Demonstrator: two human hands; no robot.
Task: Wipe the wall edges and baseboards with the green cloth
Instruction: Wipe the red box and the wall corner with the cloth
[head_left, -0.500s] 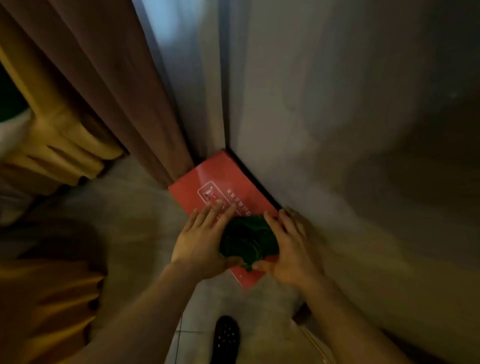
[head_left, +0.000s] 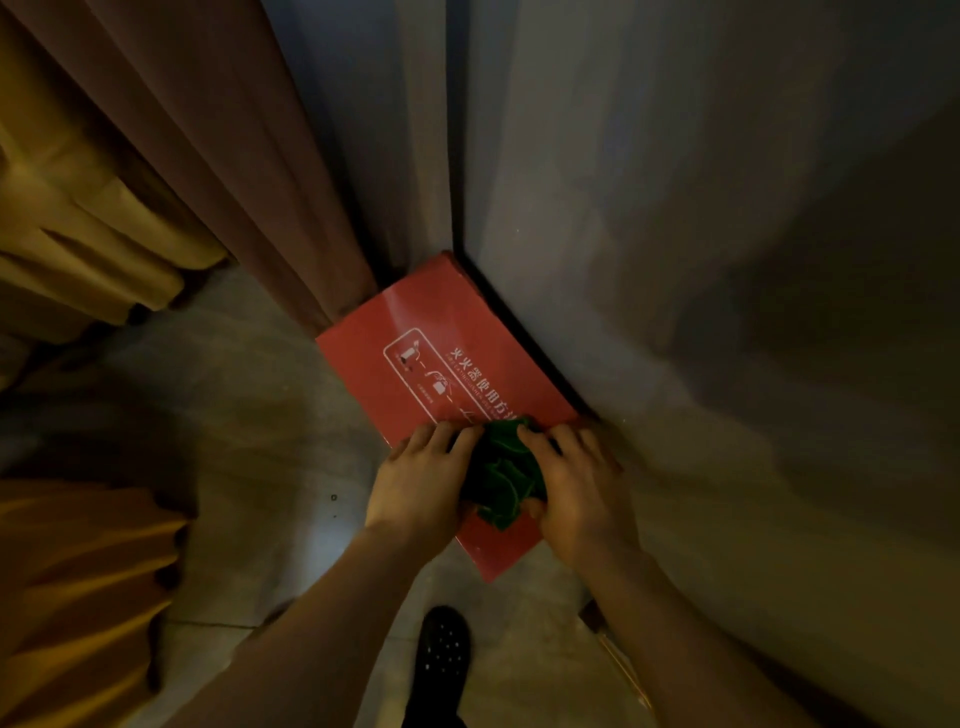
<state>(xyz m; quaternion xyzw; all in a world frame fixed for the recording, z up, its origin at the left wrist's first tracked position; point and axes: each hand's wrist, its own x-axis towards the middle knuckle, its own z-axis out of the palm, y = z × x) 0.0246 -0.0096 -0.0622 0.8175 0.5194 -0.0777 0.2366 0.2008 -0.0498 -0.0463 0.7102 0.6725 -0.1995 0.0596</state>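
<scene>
The green cloth (head_left: 501, 470) is bunched up on top of a red box (head_left: 431, 374) that stands in the corner against the grey wall (head_left: 675, 234). My left hand (head_left: 415, 483) presses the cloth's left side with fingers spread over it. On the cloth's right side, my right hand (head_left: 576, 483) grips it with the thumb underneath, close to the wall. A dark baseboard strip (head_left: 519, 332) runs along the wall's foot behind the box.
Brown curtains (head_left: 234, 156) hang left of the corner, with yellow drapes (head_left: 78, 218) further left. More yellow fabric (head_left: 78, 597) lies at the lower left. My dark shoe (head_left: 441, 654) stands on the grey tiled floor (head_left: 234, 415) below the box.
Both hands and the cloth have stayed on the near end of the red box, with the fingers shifted slightly around the cloth.
</scene>
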